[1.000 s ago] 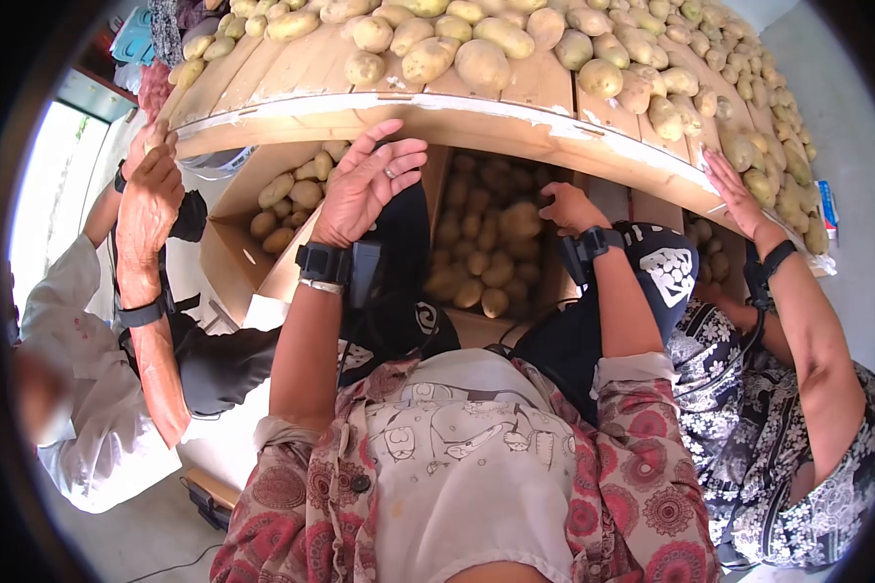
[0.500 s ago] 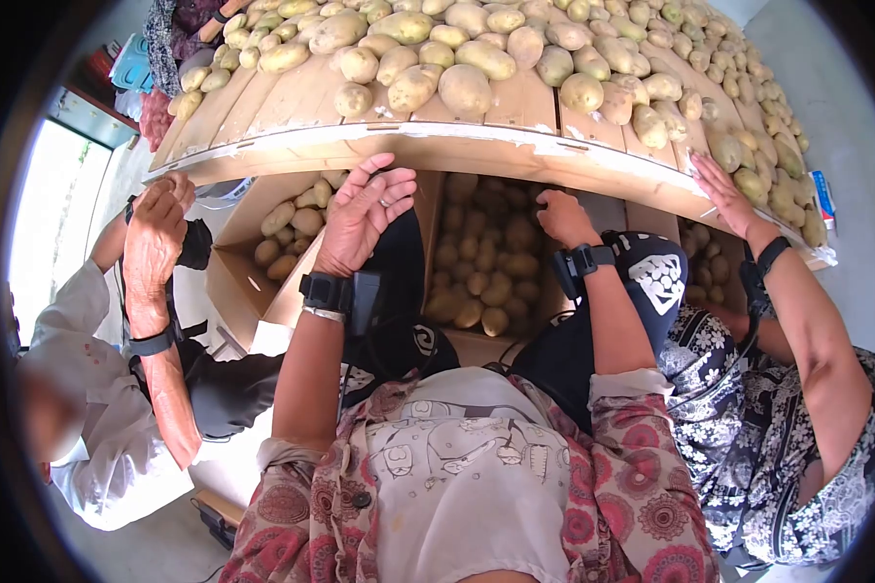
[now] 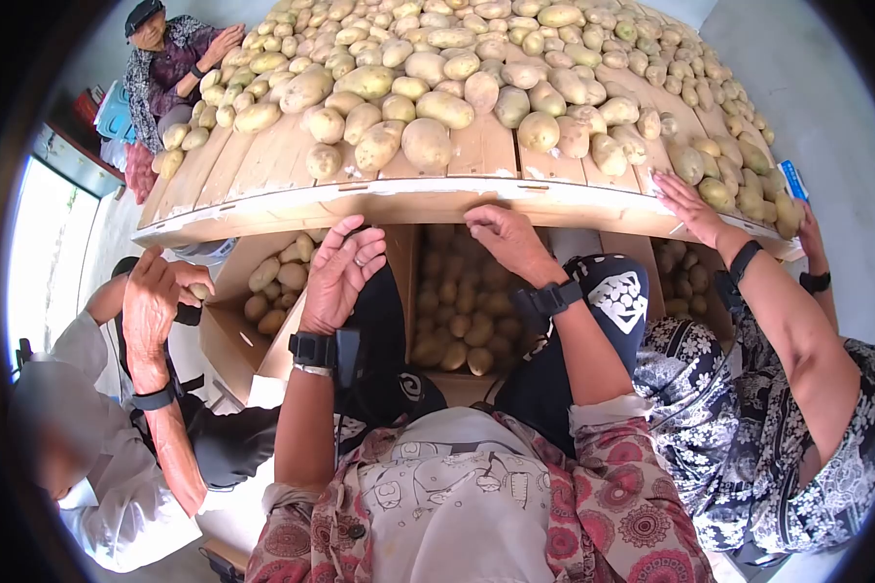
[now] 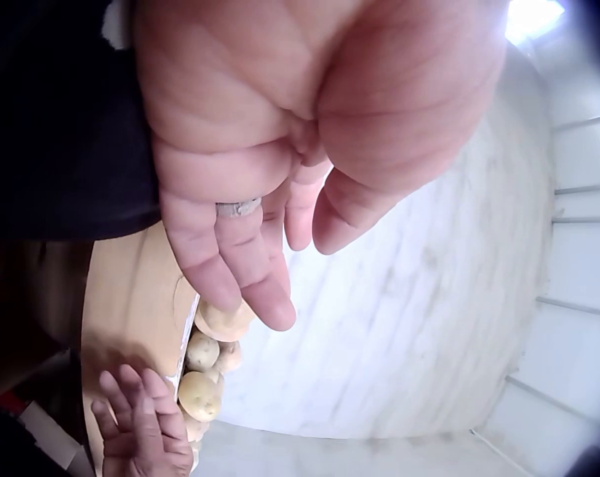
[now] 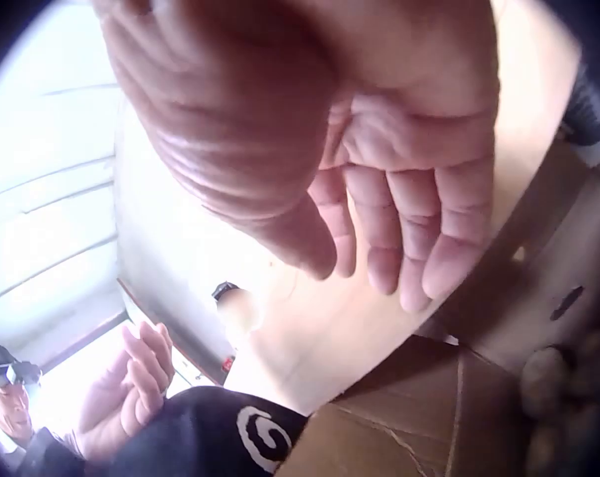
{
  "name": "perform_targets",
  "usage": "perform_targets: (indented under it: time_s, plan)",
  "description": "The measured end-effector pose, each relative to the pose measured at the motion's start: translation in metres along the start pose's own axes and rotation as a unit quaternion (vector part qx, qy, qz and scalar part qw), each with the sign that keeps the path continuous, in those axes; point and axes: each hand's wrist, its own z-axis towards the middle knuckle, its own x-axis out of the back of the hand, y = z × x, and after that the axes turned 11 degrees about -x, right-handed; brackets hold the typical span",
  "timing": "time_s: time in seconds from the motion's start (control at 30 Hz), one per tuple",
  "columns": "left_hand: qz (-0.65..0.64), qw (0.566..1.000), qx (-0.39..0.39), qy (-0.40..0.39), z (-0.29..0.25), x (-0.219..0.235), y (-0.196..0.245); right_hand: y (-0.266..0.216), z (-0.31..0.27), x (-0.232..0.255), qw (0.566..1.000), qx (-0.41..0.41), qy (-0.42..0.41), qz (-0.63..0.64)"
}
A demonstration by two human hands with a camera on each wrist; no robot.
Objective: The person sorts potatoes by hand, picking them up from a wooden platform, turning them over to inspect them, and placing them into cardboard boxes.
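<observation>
My left hand (image 3: 335, 282) is raised before the front board (image 3: 360, 201) of a wooden table, palm turned inward and fingers loosely bent, with a ring on one finger. Nothing lies in it in the left wrist view. My right hand (image 3: 508, 238) hovers at the same board, over a cardboard box of potatoes (image 3: 462, 325). The right wrist view shows its palm empty, with the fingers (image 5: 379, 234) relaxed. Many loose potatoes (image 3: 427, 144) cover the tabletop just beyond both hands.
Another cardboard box (image 3: 235, 335) with potatoes stands below on the left, and more potatoes (image 3: 683, 277) lie low on the right. A person's hand (image 3: 695, 214) rests on the table edge at right. At left, another person holds a small potato (image 3: 199, 291). A third person (image 3: 180, 63) sits behind the table.
My right hand has come up and left from over the box to the table's front edge. The head view has tilted up, showing more potatoes. My left hand keeps its pose.
</observation>
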Motion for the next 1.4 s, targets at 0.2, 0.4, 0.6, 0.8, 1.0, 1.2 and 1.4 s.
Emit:
perform_targets:
  time_s: [0.2,0.4,0.6,0.8,1.0,1.2,1.4]
  plan:
    - [0.006,1.000,0.000,0.012,0.000,-0.001,-0.001,-0.014,-0.004,0.019,0.986,-0.044,0.102,0.125]
    - [-0.014,1.000,0.019,-0.003,0.014,-0.003,0.000,-0.013,-0.006,-0.004,0.974,-0.181,-0.095,0.093]
    - [0.017,1.000,0.013,-0.002,0.020,-0.006,-0.003,0.074,0.017,-0.028,0.904,-0.395,-0.160,0.040]
    - [0.140,0.989,-0.019,0.032,0.048,-0.012,0.005,0.158,0.047,-0.061,0.952,-0.288,-0.083,-0.060]
    - [0.539,0.832,-0.133,-0.003,0.069,-0.011,0.006,0.111,0.006,0.119,0.951,-0.210,-0.053,-0.223]
    - [0.652,0.752,-0.088,-0.025,0.075,-0.009,0.012,0.028,-0.065,0.359,0.866,-0.207,-0.069,-0.451]
    - [0.645,0.758,-0.073,-0.060,0.074,-0.010,0.012,0.031,-0.057,0.348,0.862,-0.241,-0.081,-0.438]
